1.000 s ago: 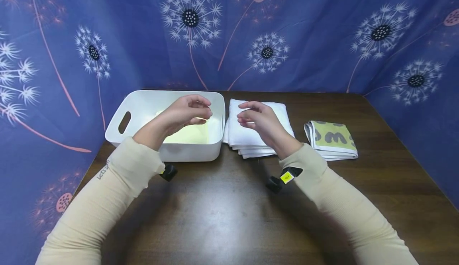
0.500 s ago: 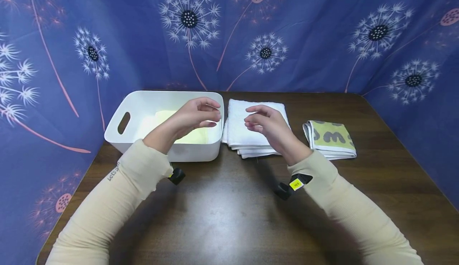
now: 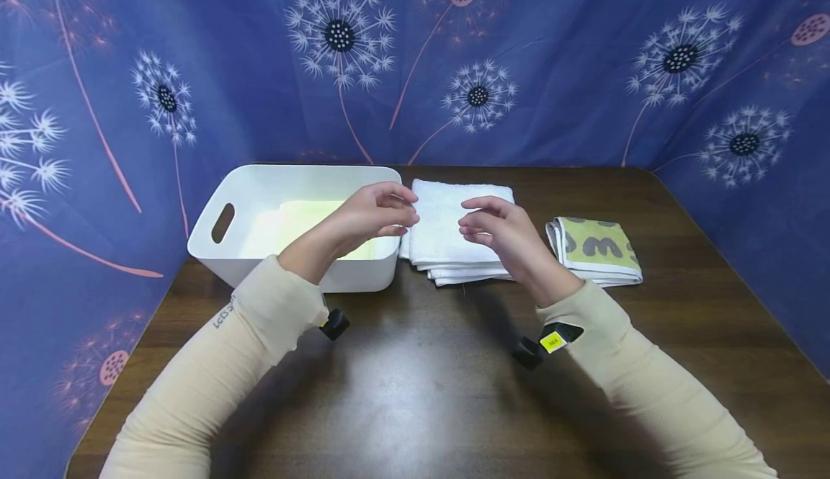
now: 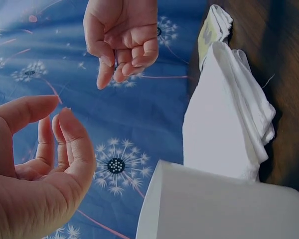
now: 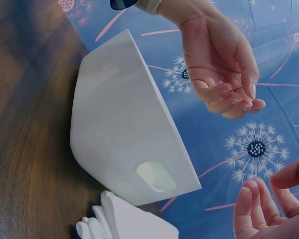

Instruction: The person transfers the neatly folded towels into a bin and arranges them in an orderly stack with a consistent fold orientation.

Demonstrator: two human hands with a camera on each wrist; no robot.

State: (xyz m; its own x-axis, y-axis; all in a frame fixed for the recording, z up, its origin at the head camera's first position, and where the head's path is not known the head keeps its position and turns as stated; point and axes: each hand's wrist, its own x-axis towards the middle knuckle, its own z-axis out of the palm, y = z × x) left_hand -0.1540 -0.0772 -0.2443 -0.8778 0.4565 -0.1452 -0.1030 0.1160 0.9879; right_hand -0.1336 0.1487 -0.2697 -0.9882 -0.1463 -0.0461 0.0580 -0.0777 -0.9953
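So both hands are up in the air over the back half of the table (image 3: 415,371), palms roughly facing each other. The left hand (image 3: 372,214) has its fingers softly curved, thumb underneath with a bit of space between. In the head view its fingertips line up with the seam where the white bin (image 3: 366,277) meets the stack of folded white towels (image 3: 441,230), so the stack's left edge is right behind them. Can't tell if the thumb tip actually meets a finger.

The right hand (image 3: 509,238) is pretty much a mirror image: fingers loosely bent, close to each other, thumb below. From the head camera its tips overlap the right part of the towel stack, with most of the white top showing between the two hands. Both wrist views put the towels off to one side, clear of the fingers.

The stack sits flat, several layers, just beside the bin's right end. Inside the bin there's something pale yellow (image 3: 305,214) on the bottom, partly behind the left arm. Over to the right, well apart from the bin, lies a folded yellow-and-grey towel (image 3: 593,234). Blue dandelion fabric (image 3: 551,32) hangs behind everything.
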